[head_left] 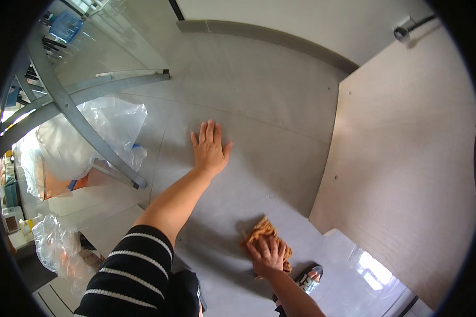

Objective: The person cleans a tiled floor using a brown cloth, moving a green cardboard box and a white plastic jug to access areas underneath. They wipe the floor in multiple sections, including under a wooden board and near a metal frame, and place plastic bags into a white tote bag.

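Note:
My left hand [210,150] lies flat on the grey tiled floor [248,169], fingers stretched out and holding nothing. Lower and to the right, my right hand [268,254] presses down on a bunched orange-brown patterned cloth [263,227], its fingers bent over the fabric. Part of the cloth is hidden under that hand. It rests on the floor just in front of my sandalled foot [311,277].
A pale wooden panel [396,158] stands on the right, with a white wall [301,26] at the back. Grey metal legs [90,129] and a clear plastic bag [111,116] are on the left. Another crumpled plastic bag [55,245] lies nearer, beside my left sleeve.

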{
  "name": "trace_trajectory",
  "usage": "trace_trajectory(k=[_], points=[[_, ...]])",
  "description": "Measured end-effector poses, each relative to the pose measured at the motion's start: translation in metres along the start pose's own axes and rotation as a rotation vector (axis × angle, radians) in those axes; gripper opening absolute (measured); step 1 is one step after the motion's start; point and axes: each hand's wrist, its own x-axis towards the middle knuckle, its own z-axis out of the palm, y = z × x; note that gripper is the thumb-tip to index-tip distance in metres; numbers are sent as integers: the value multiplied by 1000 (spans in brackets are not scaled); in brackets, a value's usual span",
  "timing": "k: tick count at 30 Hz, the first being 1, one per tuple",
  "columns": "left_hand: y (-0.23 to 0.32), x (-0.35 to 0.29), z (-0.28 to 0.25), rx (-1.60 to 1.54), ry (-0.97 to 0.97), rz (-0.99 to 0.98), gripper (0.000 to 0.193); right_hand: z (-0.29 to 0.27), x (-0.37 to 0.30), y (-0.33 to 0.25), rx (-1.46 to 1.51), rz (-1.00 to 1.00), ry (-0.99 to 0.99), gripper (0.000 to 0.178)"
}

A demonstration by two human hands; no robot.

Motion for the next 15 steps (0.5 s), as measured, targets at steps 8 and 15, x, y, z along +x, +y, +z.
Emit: trace_trajectory(k=[8,15], points=[[-83,79,17,-38,367,-361,57,-33,245,8,346,-136,670,42],[-69,75,8,37,160,-428,58,-161,502,45,343,-577,882,39]])
